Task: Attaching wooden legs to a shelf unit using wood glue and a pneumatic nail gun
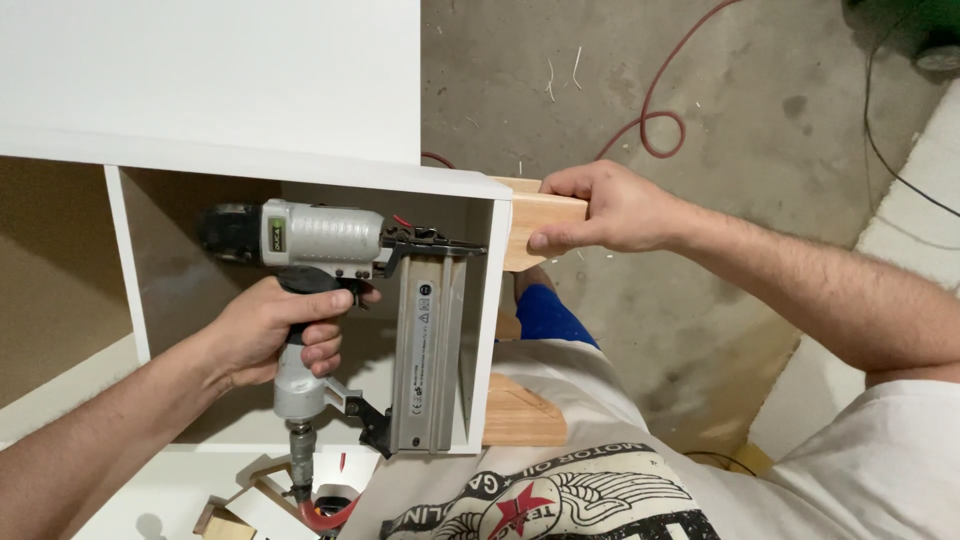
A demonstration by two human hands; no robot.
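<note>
fingers (318, 335) of left hand (262, 335) clenched round heavy, rigid nail gun (350, 300) grip inside white cabinet (300, 170); right hand (610, 210) pinches stiff wood block (535, 225) at three o'clock.

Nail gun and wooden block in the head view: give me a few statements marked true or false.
1. The left hand grips the nail gun by its handle. True.
2. The right hand holds a hammer. False: it holds a wooden block against the white cabinet.
3. The nail gun is inside the cabinet compartment. True.
4. A blue hose lies on the floor. False: the hose is red.
</note>
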